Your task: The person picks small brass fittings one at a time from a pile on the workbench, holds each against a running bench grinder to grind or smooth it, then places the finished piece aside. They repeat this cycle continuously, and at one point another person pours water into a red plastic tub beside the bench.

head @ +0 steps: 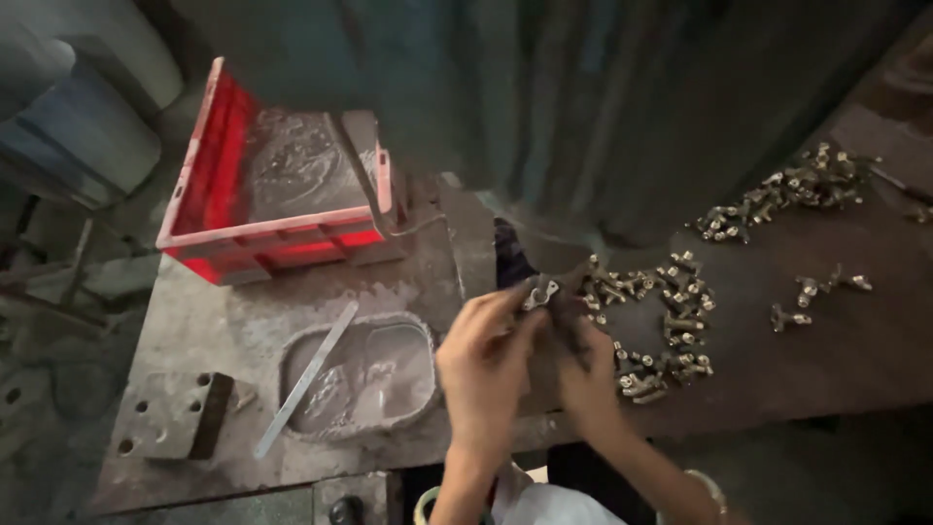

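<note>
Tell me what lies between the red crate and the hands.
In the head view, between the red crate and the hands lie bare, dusty bench top and the edge of a sunken tray holding a flat metal strip.

Off to my left there's a red plastic crate point(228, 209) with grey sludgy stuff inside, sitting on the grimy metal bench point(194, 321). In front of it I see a shallow worn tray point(360, 374) with a flat metal strip point(306, 379) leaning across its rim, and a drilled steel block point(175, 415) near the corner.
</note>
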